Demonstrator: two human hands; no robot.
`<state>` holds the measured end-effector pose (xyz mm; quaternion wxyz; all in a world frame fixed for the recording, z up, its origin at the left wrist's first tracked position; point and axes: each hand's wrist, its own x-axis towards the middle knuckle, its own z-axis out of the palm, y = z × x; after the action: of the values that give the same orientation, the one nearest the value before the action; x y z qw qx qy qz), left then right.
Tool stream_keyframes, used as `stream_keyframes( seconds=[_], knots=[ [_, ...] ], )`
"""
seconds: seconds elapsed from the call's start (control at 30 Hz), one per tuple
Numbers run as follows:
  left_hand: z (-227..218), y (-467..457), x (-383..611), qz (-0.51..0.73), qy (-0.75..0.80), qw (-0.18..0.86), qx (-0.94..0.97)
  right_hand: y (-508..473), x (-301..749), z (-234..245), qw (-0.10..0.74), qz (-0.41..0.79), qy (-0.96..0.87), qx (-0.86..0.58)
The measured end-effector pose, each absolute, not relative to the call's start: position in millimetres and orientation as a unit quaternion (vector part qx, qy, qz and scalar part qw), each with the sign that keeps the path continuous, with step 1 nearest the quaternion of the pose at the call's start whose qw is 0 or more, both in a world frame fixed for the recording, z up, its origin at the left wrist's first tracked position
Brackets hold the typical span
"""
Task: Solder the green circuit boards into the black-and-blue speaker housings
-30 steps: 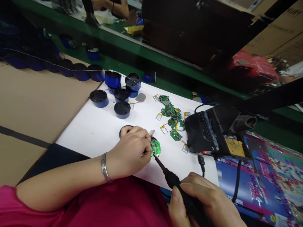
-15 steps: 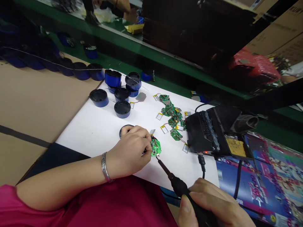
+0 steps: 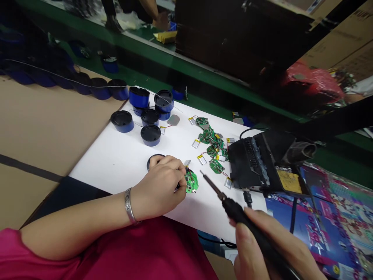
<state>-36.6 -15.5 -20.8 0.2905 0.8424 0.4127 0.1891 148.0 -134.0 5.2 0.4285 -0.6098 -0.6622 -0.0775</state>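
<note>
My left hand is closed, pinching a round green circuit board against the white sheet. A black ring-shaped part shows just behind its knuckles. My right hand is closed around a black soldering iron at the lower right. The iron's tip hangs in the air to the right of the held board, not touching it. A silver bracelet sits on my left wrist.
Several loose green boards with small batteries lie mid-sheet. Blue-and-black round housings stand at the back left. A black soldering station with a yellow sponge sits right of the boards. Another person's arm is at the far bench.
The soldering iron's tip has lifted off the held board and swung right and up. My right hand has moved right with it. My left hand has stayed in place.
</note>
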Motion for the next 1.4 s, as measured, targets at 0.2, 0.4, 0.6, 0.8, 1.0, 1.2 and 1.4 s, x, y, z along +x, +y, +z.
stream_keyframes(
  seconds=[0.2,0.4,0.6,0.8,1.0,1.2,1.4],
  knots=[
    [-20,-15,-36,0.183,0.415,0.295,0.841,-108,148,-20,0.444,-0.066,-0.675,-0.586],
    [-20,-15,-36,0.179,0.414,0.284,0.846,-101,149,-40,0.453,-0.026,-0.691,-0.563],
    [-19,-15,-36,0.177,0.414,0.28,0.848,-96,143,-53,0.434,-0.048,-0.727,-0.53],
    [-19,-15,-37,0.167,0.414,0.276,0.851,-92,137,-63,0.44,-0.037,-0.746,-0.498],
    [-19,-15,-36,0.175,0.412,0.279,0.85,-91,135,-68,0.456,-0.023,-0.739,-0.495],
    [-20,-15,-35,0.176,0.412,0.27,0.852,-88,135,-73,0.466,-0.022,-0.734,-0.494],
    [-19,-14,-37,0.171,0.414,0.277,0.85,-88,134,-74,0.474,-0.017,-0.731,-0.491]
  ],
)
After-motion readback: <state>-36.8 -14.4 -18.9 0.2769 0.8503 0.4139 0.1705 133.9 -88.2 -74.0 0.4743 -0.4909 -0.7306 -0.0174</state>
